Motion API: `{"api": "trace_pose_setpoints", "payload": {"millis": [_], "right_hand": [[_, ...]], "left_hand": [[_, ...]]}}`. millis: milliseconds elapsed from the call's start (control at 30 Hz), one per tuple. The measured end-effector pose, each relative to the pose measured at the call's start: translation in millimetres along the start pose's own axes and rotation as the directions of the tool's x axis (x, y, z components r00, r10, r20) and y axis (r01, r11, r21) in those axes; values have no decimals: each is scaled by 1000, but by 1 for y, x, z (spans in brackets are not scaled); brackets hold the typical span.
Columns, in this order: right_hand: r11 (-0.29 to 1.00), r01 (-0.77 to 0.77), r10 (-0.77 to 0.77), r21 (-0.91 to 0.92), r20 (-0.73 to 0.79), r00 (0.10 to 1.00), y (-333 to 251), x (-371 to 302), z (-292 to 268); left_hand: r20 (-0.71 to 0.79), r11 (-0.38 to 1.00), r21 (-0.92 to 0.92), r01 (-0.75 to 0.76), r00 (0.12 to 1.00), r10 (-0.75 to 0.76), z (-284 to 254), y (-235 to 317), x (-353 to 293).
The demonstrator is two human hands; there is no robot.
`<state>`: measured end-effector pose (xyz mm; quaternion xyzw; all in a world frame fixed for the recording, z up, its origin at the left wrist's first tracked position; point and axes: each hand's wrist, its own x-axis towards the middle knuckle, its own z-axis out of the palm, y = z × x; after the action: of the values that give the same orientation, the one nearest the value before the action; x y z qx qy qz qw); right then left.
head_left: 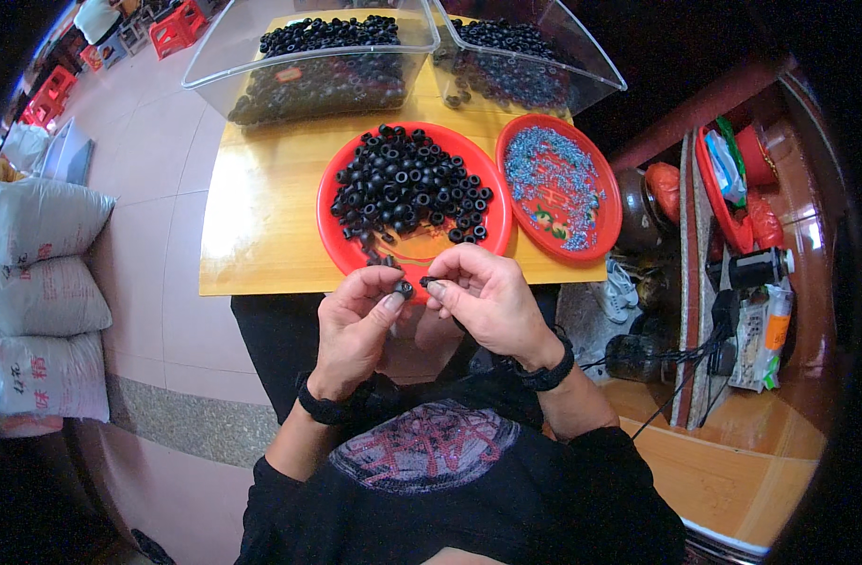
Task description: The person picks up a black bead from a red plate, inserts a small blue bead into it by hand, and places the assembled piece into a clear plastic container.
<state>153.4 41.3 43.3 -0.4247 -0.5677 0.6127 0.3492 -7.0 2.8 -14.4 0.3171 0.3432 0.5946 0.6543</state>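
Observation:
My left hand (pixel 363 315) pinches a small black ring-like bead (pixel 406 290) between thumb and forefinger, at the near rim of a red plate (pixel 328 221). Just to its right, my right hand (pixel 483 299) grips a small dark piece (pixel 426 282) with thumb and fingertips; its exact kind is too small to tell. A narrow gap separates the two pieces. Heaped on the plate are many round black beads with holes (pixel 403 184). To the right, a second red plate (pixel 616 226) carries a scatter of tiny bluish bits (pixel 549 165).
Two clear plastic bins (pixel 309 89) (pixel 525 80) of black beads stand at the back of the yellow table (pixel 261 226). Stacked white sacks (pixel 49 297) lie on the floor at left. Right of the table are a shelf, a black bottle (pixel 761 268), cables and shoes (pixel 619 292).

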Motion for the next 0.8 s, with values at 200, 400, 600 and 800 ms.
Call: {"api": "trace_pose_setpoints", "payload": {"millis": [200, 400, 600, 800], "right_hand": [[997, -26, 30, -79, 52, 998, -4, 1, 2], [944, 139, -133, -300, 40, 990, -7, -1, 4], [831, 303, -319, -466, 46, 947, -12, 0, 8], [680, 420, -445, -601, 118, 888, -10, -1, 10]], "left_hand": [[16, 1000, -25, -11, 1000, 11, 1, 2, -2], [46, 1000, -25, -12, 999, 13, 0, 3, -3], [88, 1000, 18, -19, 996, 18, 2, 5, -5], [55, 990, 127, -69, 997, 63, 4, 7, -6]]}}
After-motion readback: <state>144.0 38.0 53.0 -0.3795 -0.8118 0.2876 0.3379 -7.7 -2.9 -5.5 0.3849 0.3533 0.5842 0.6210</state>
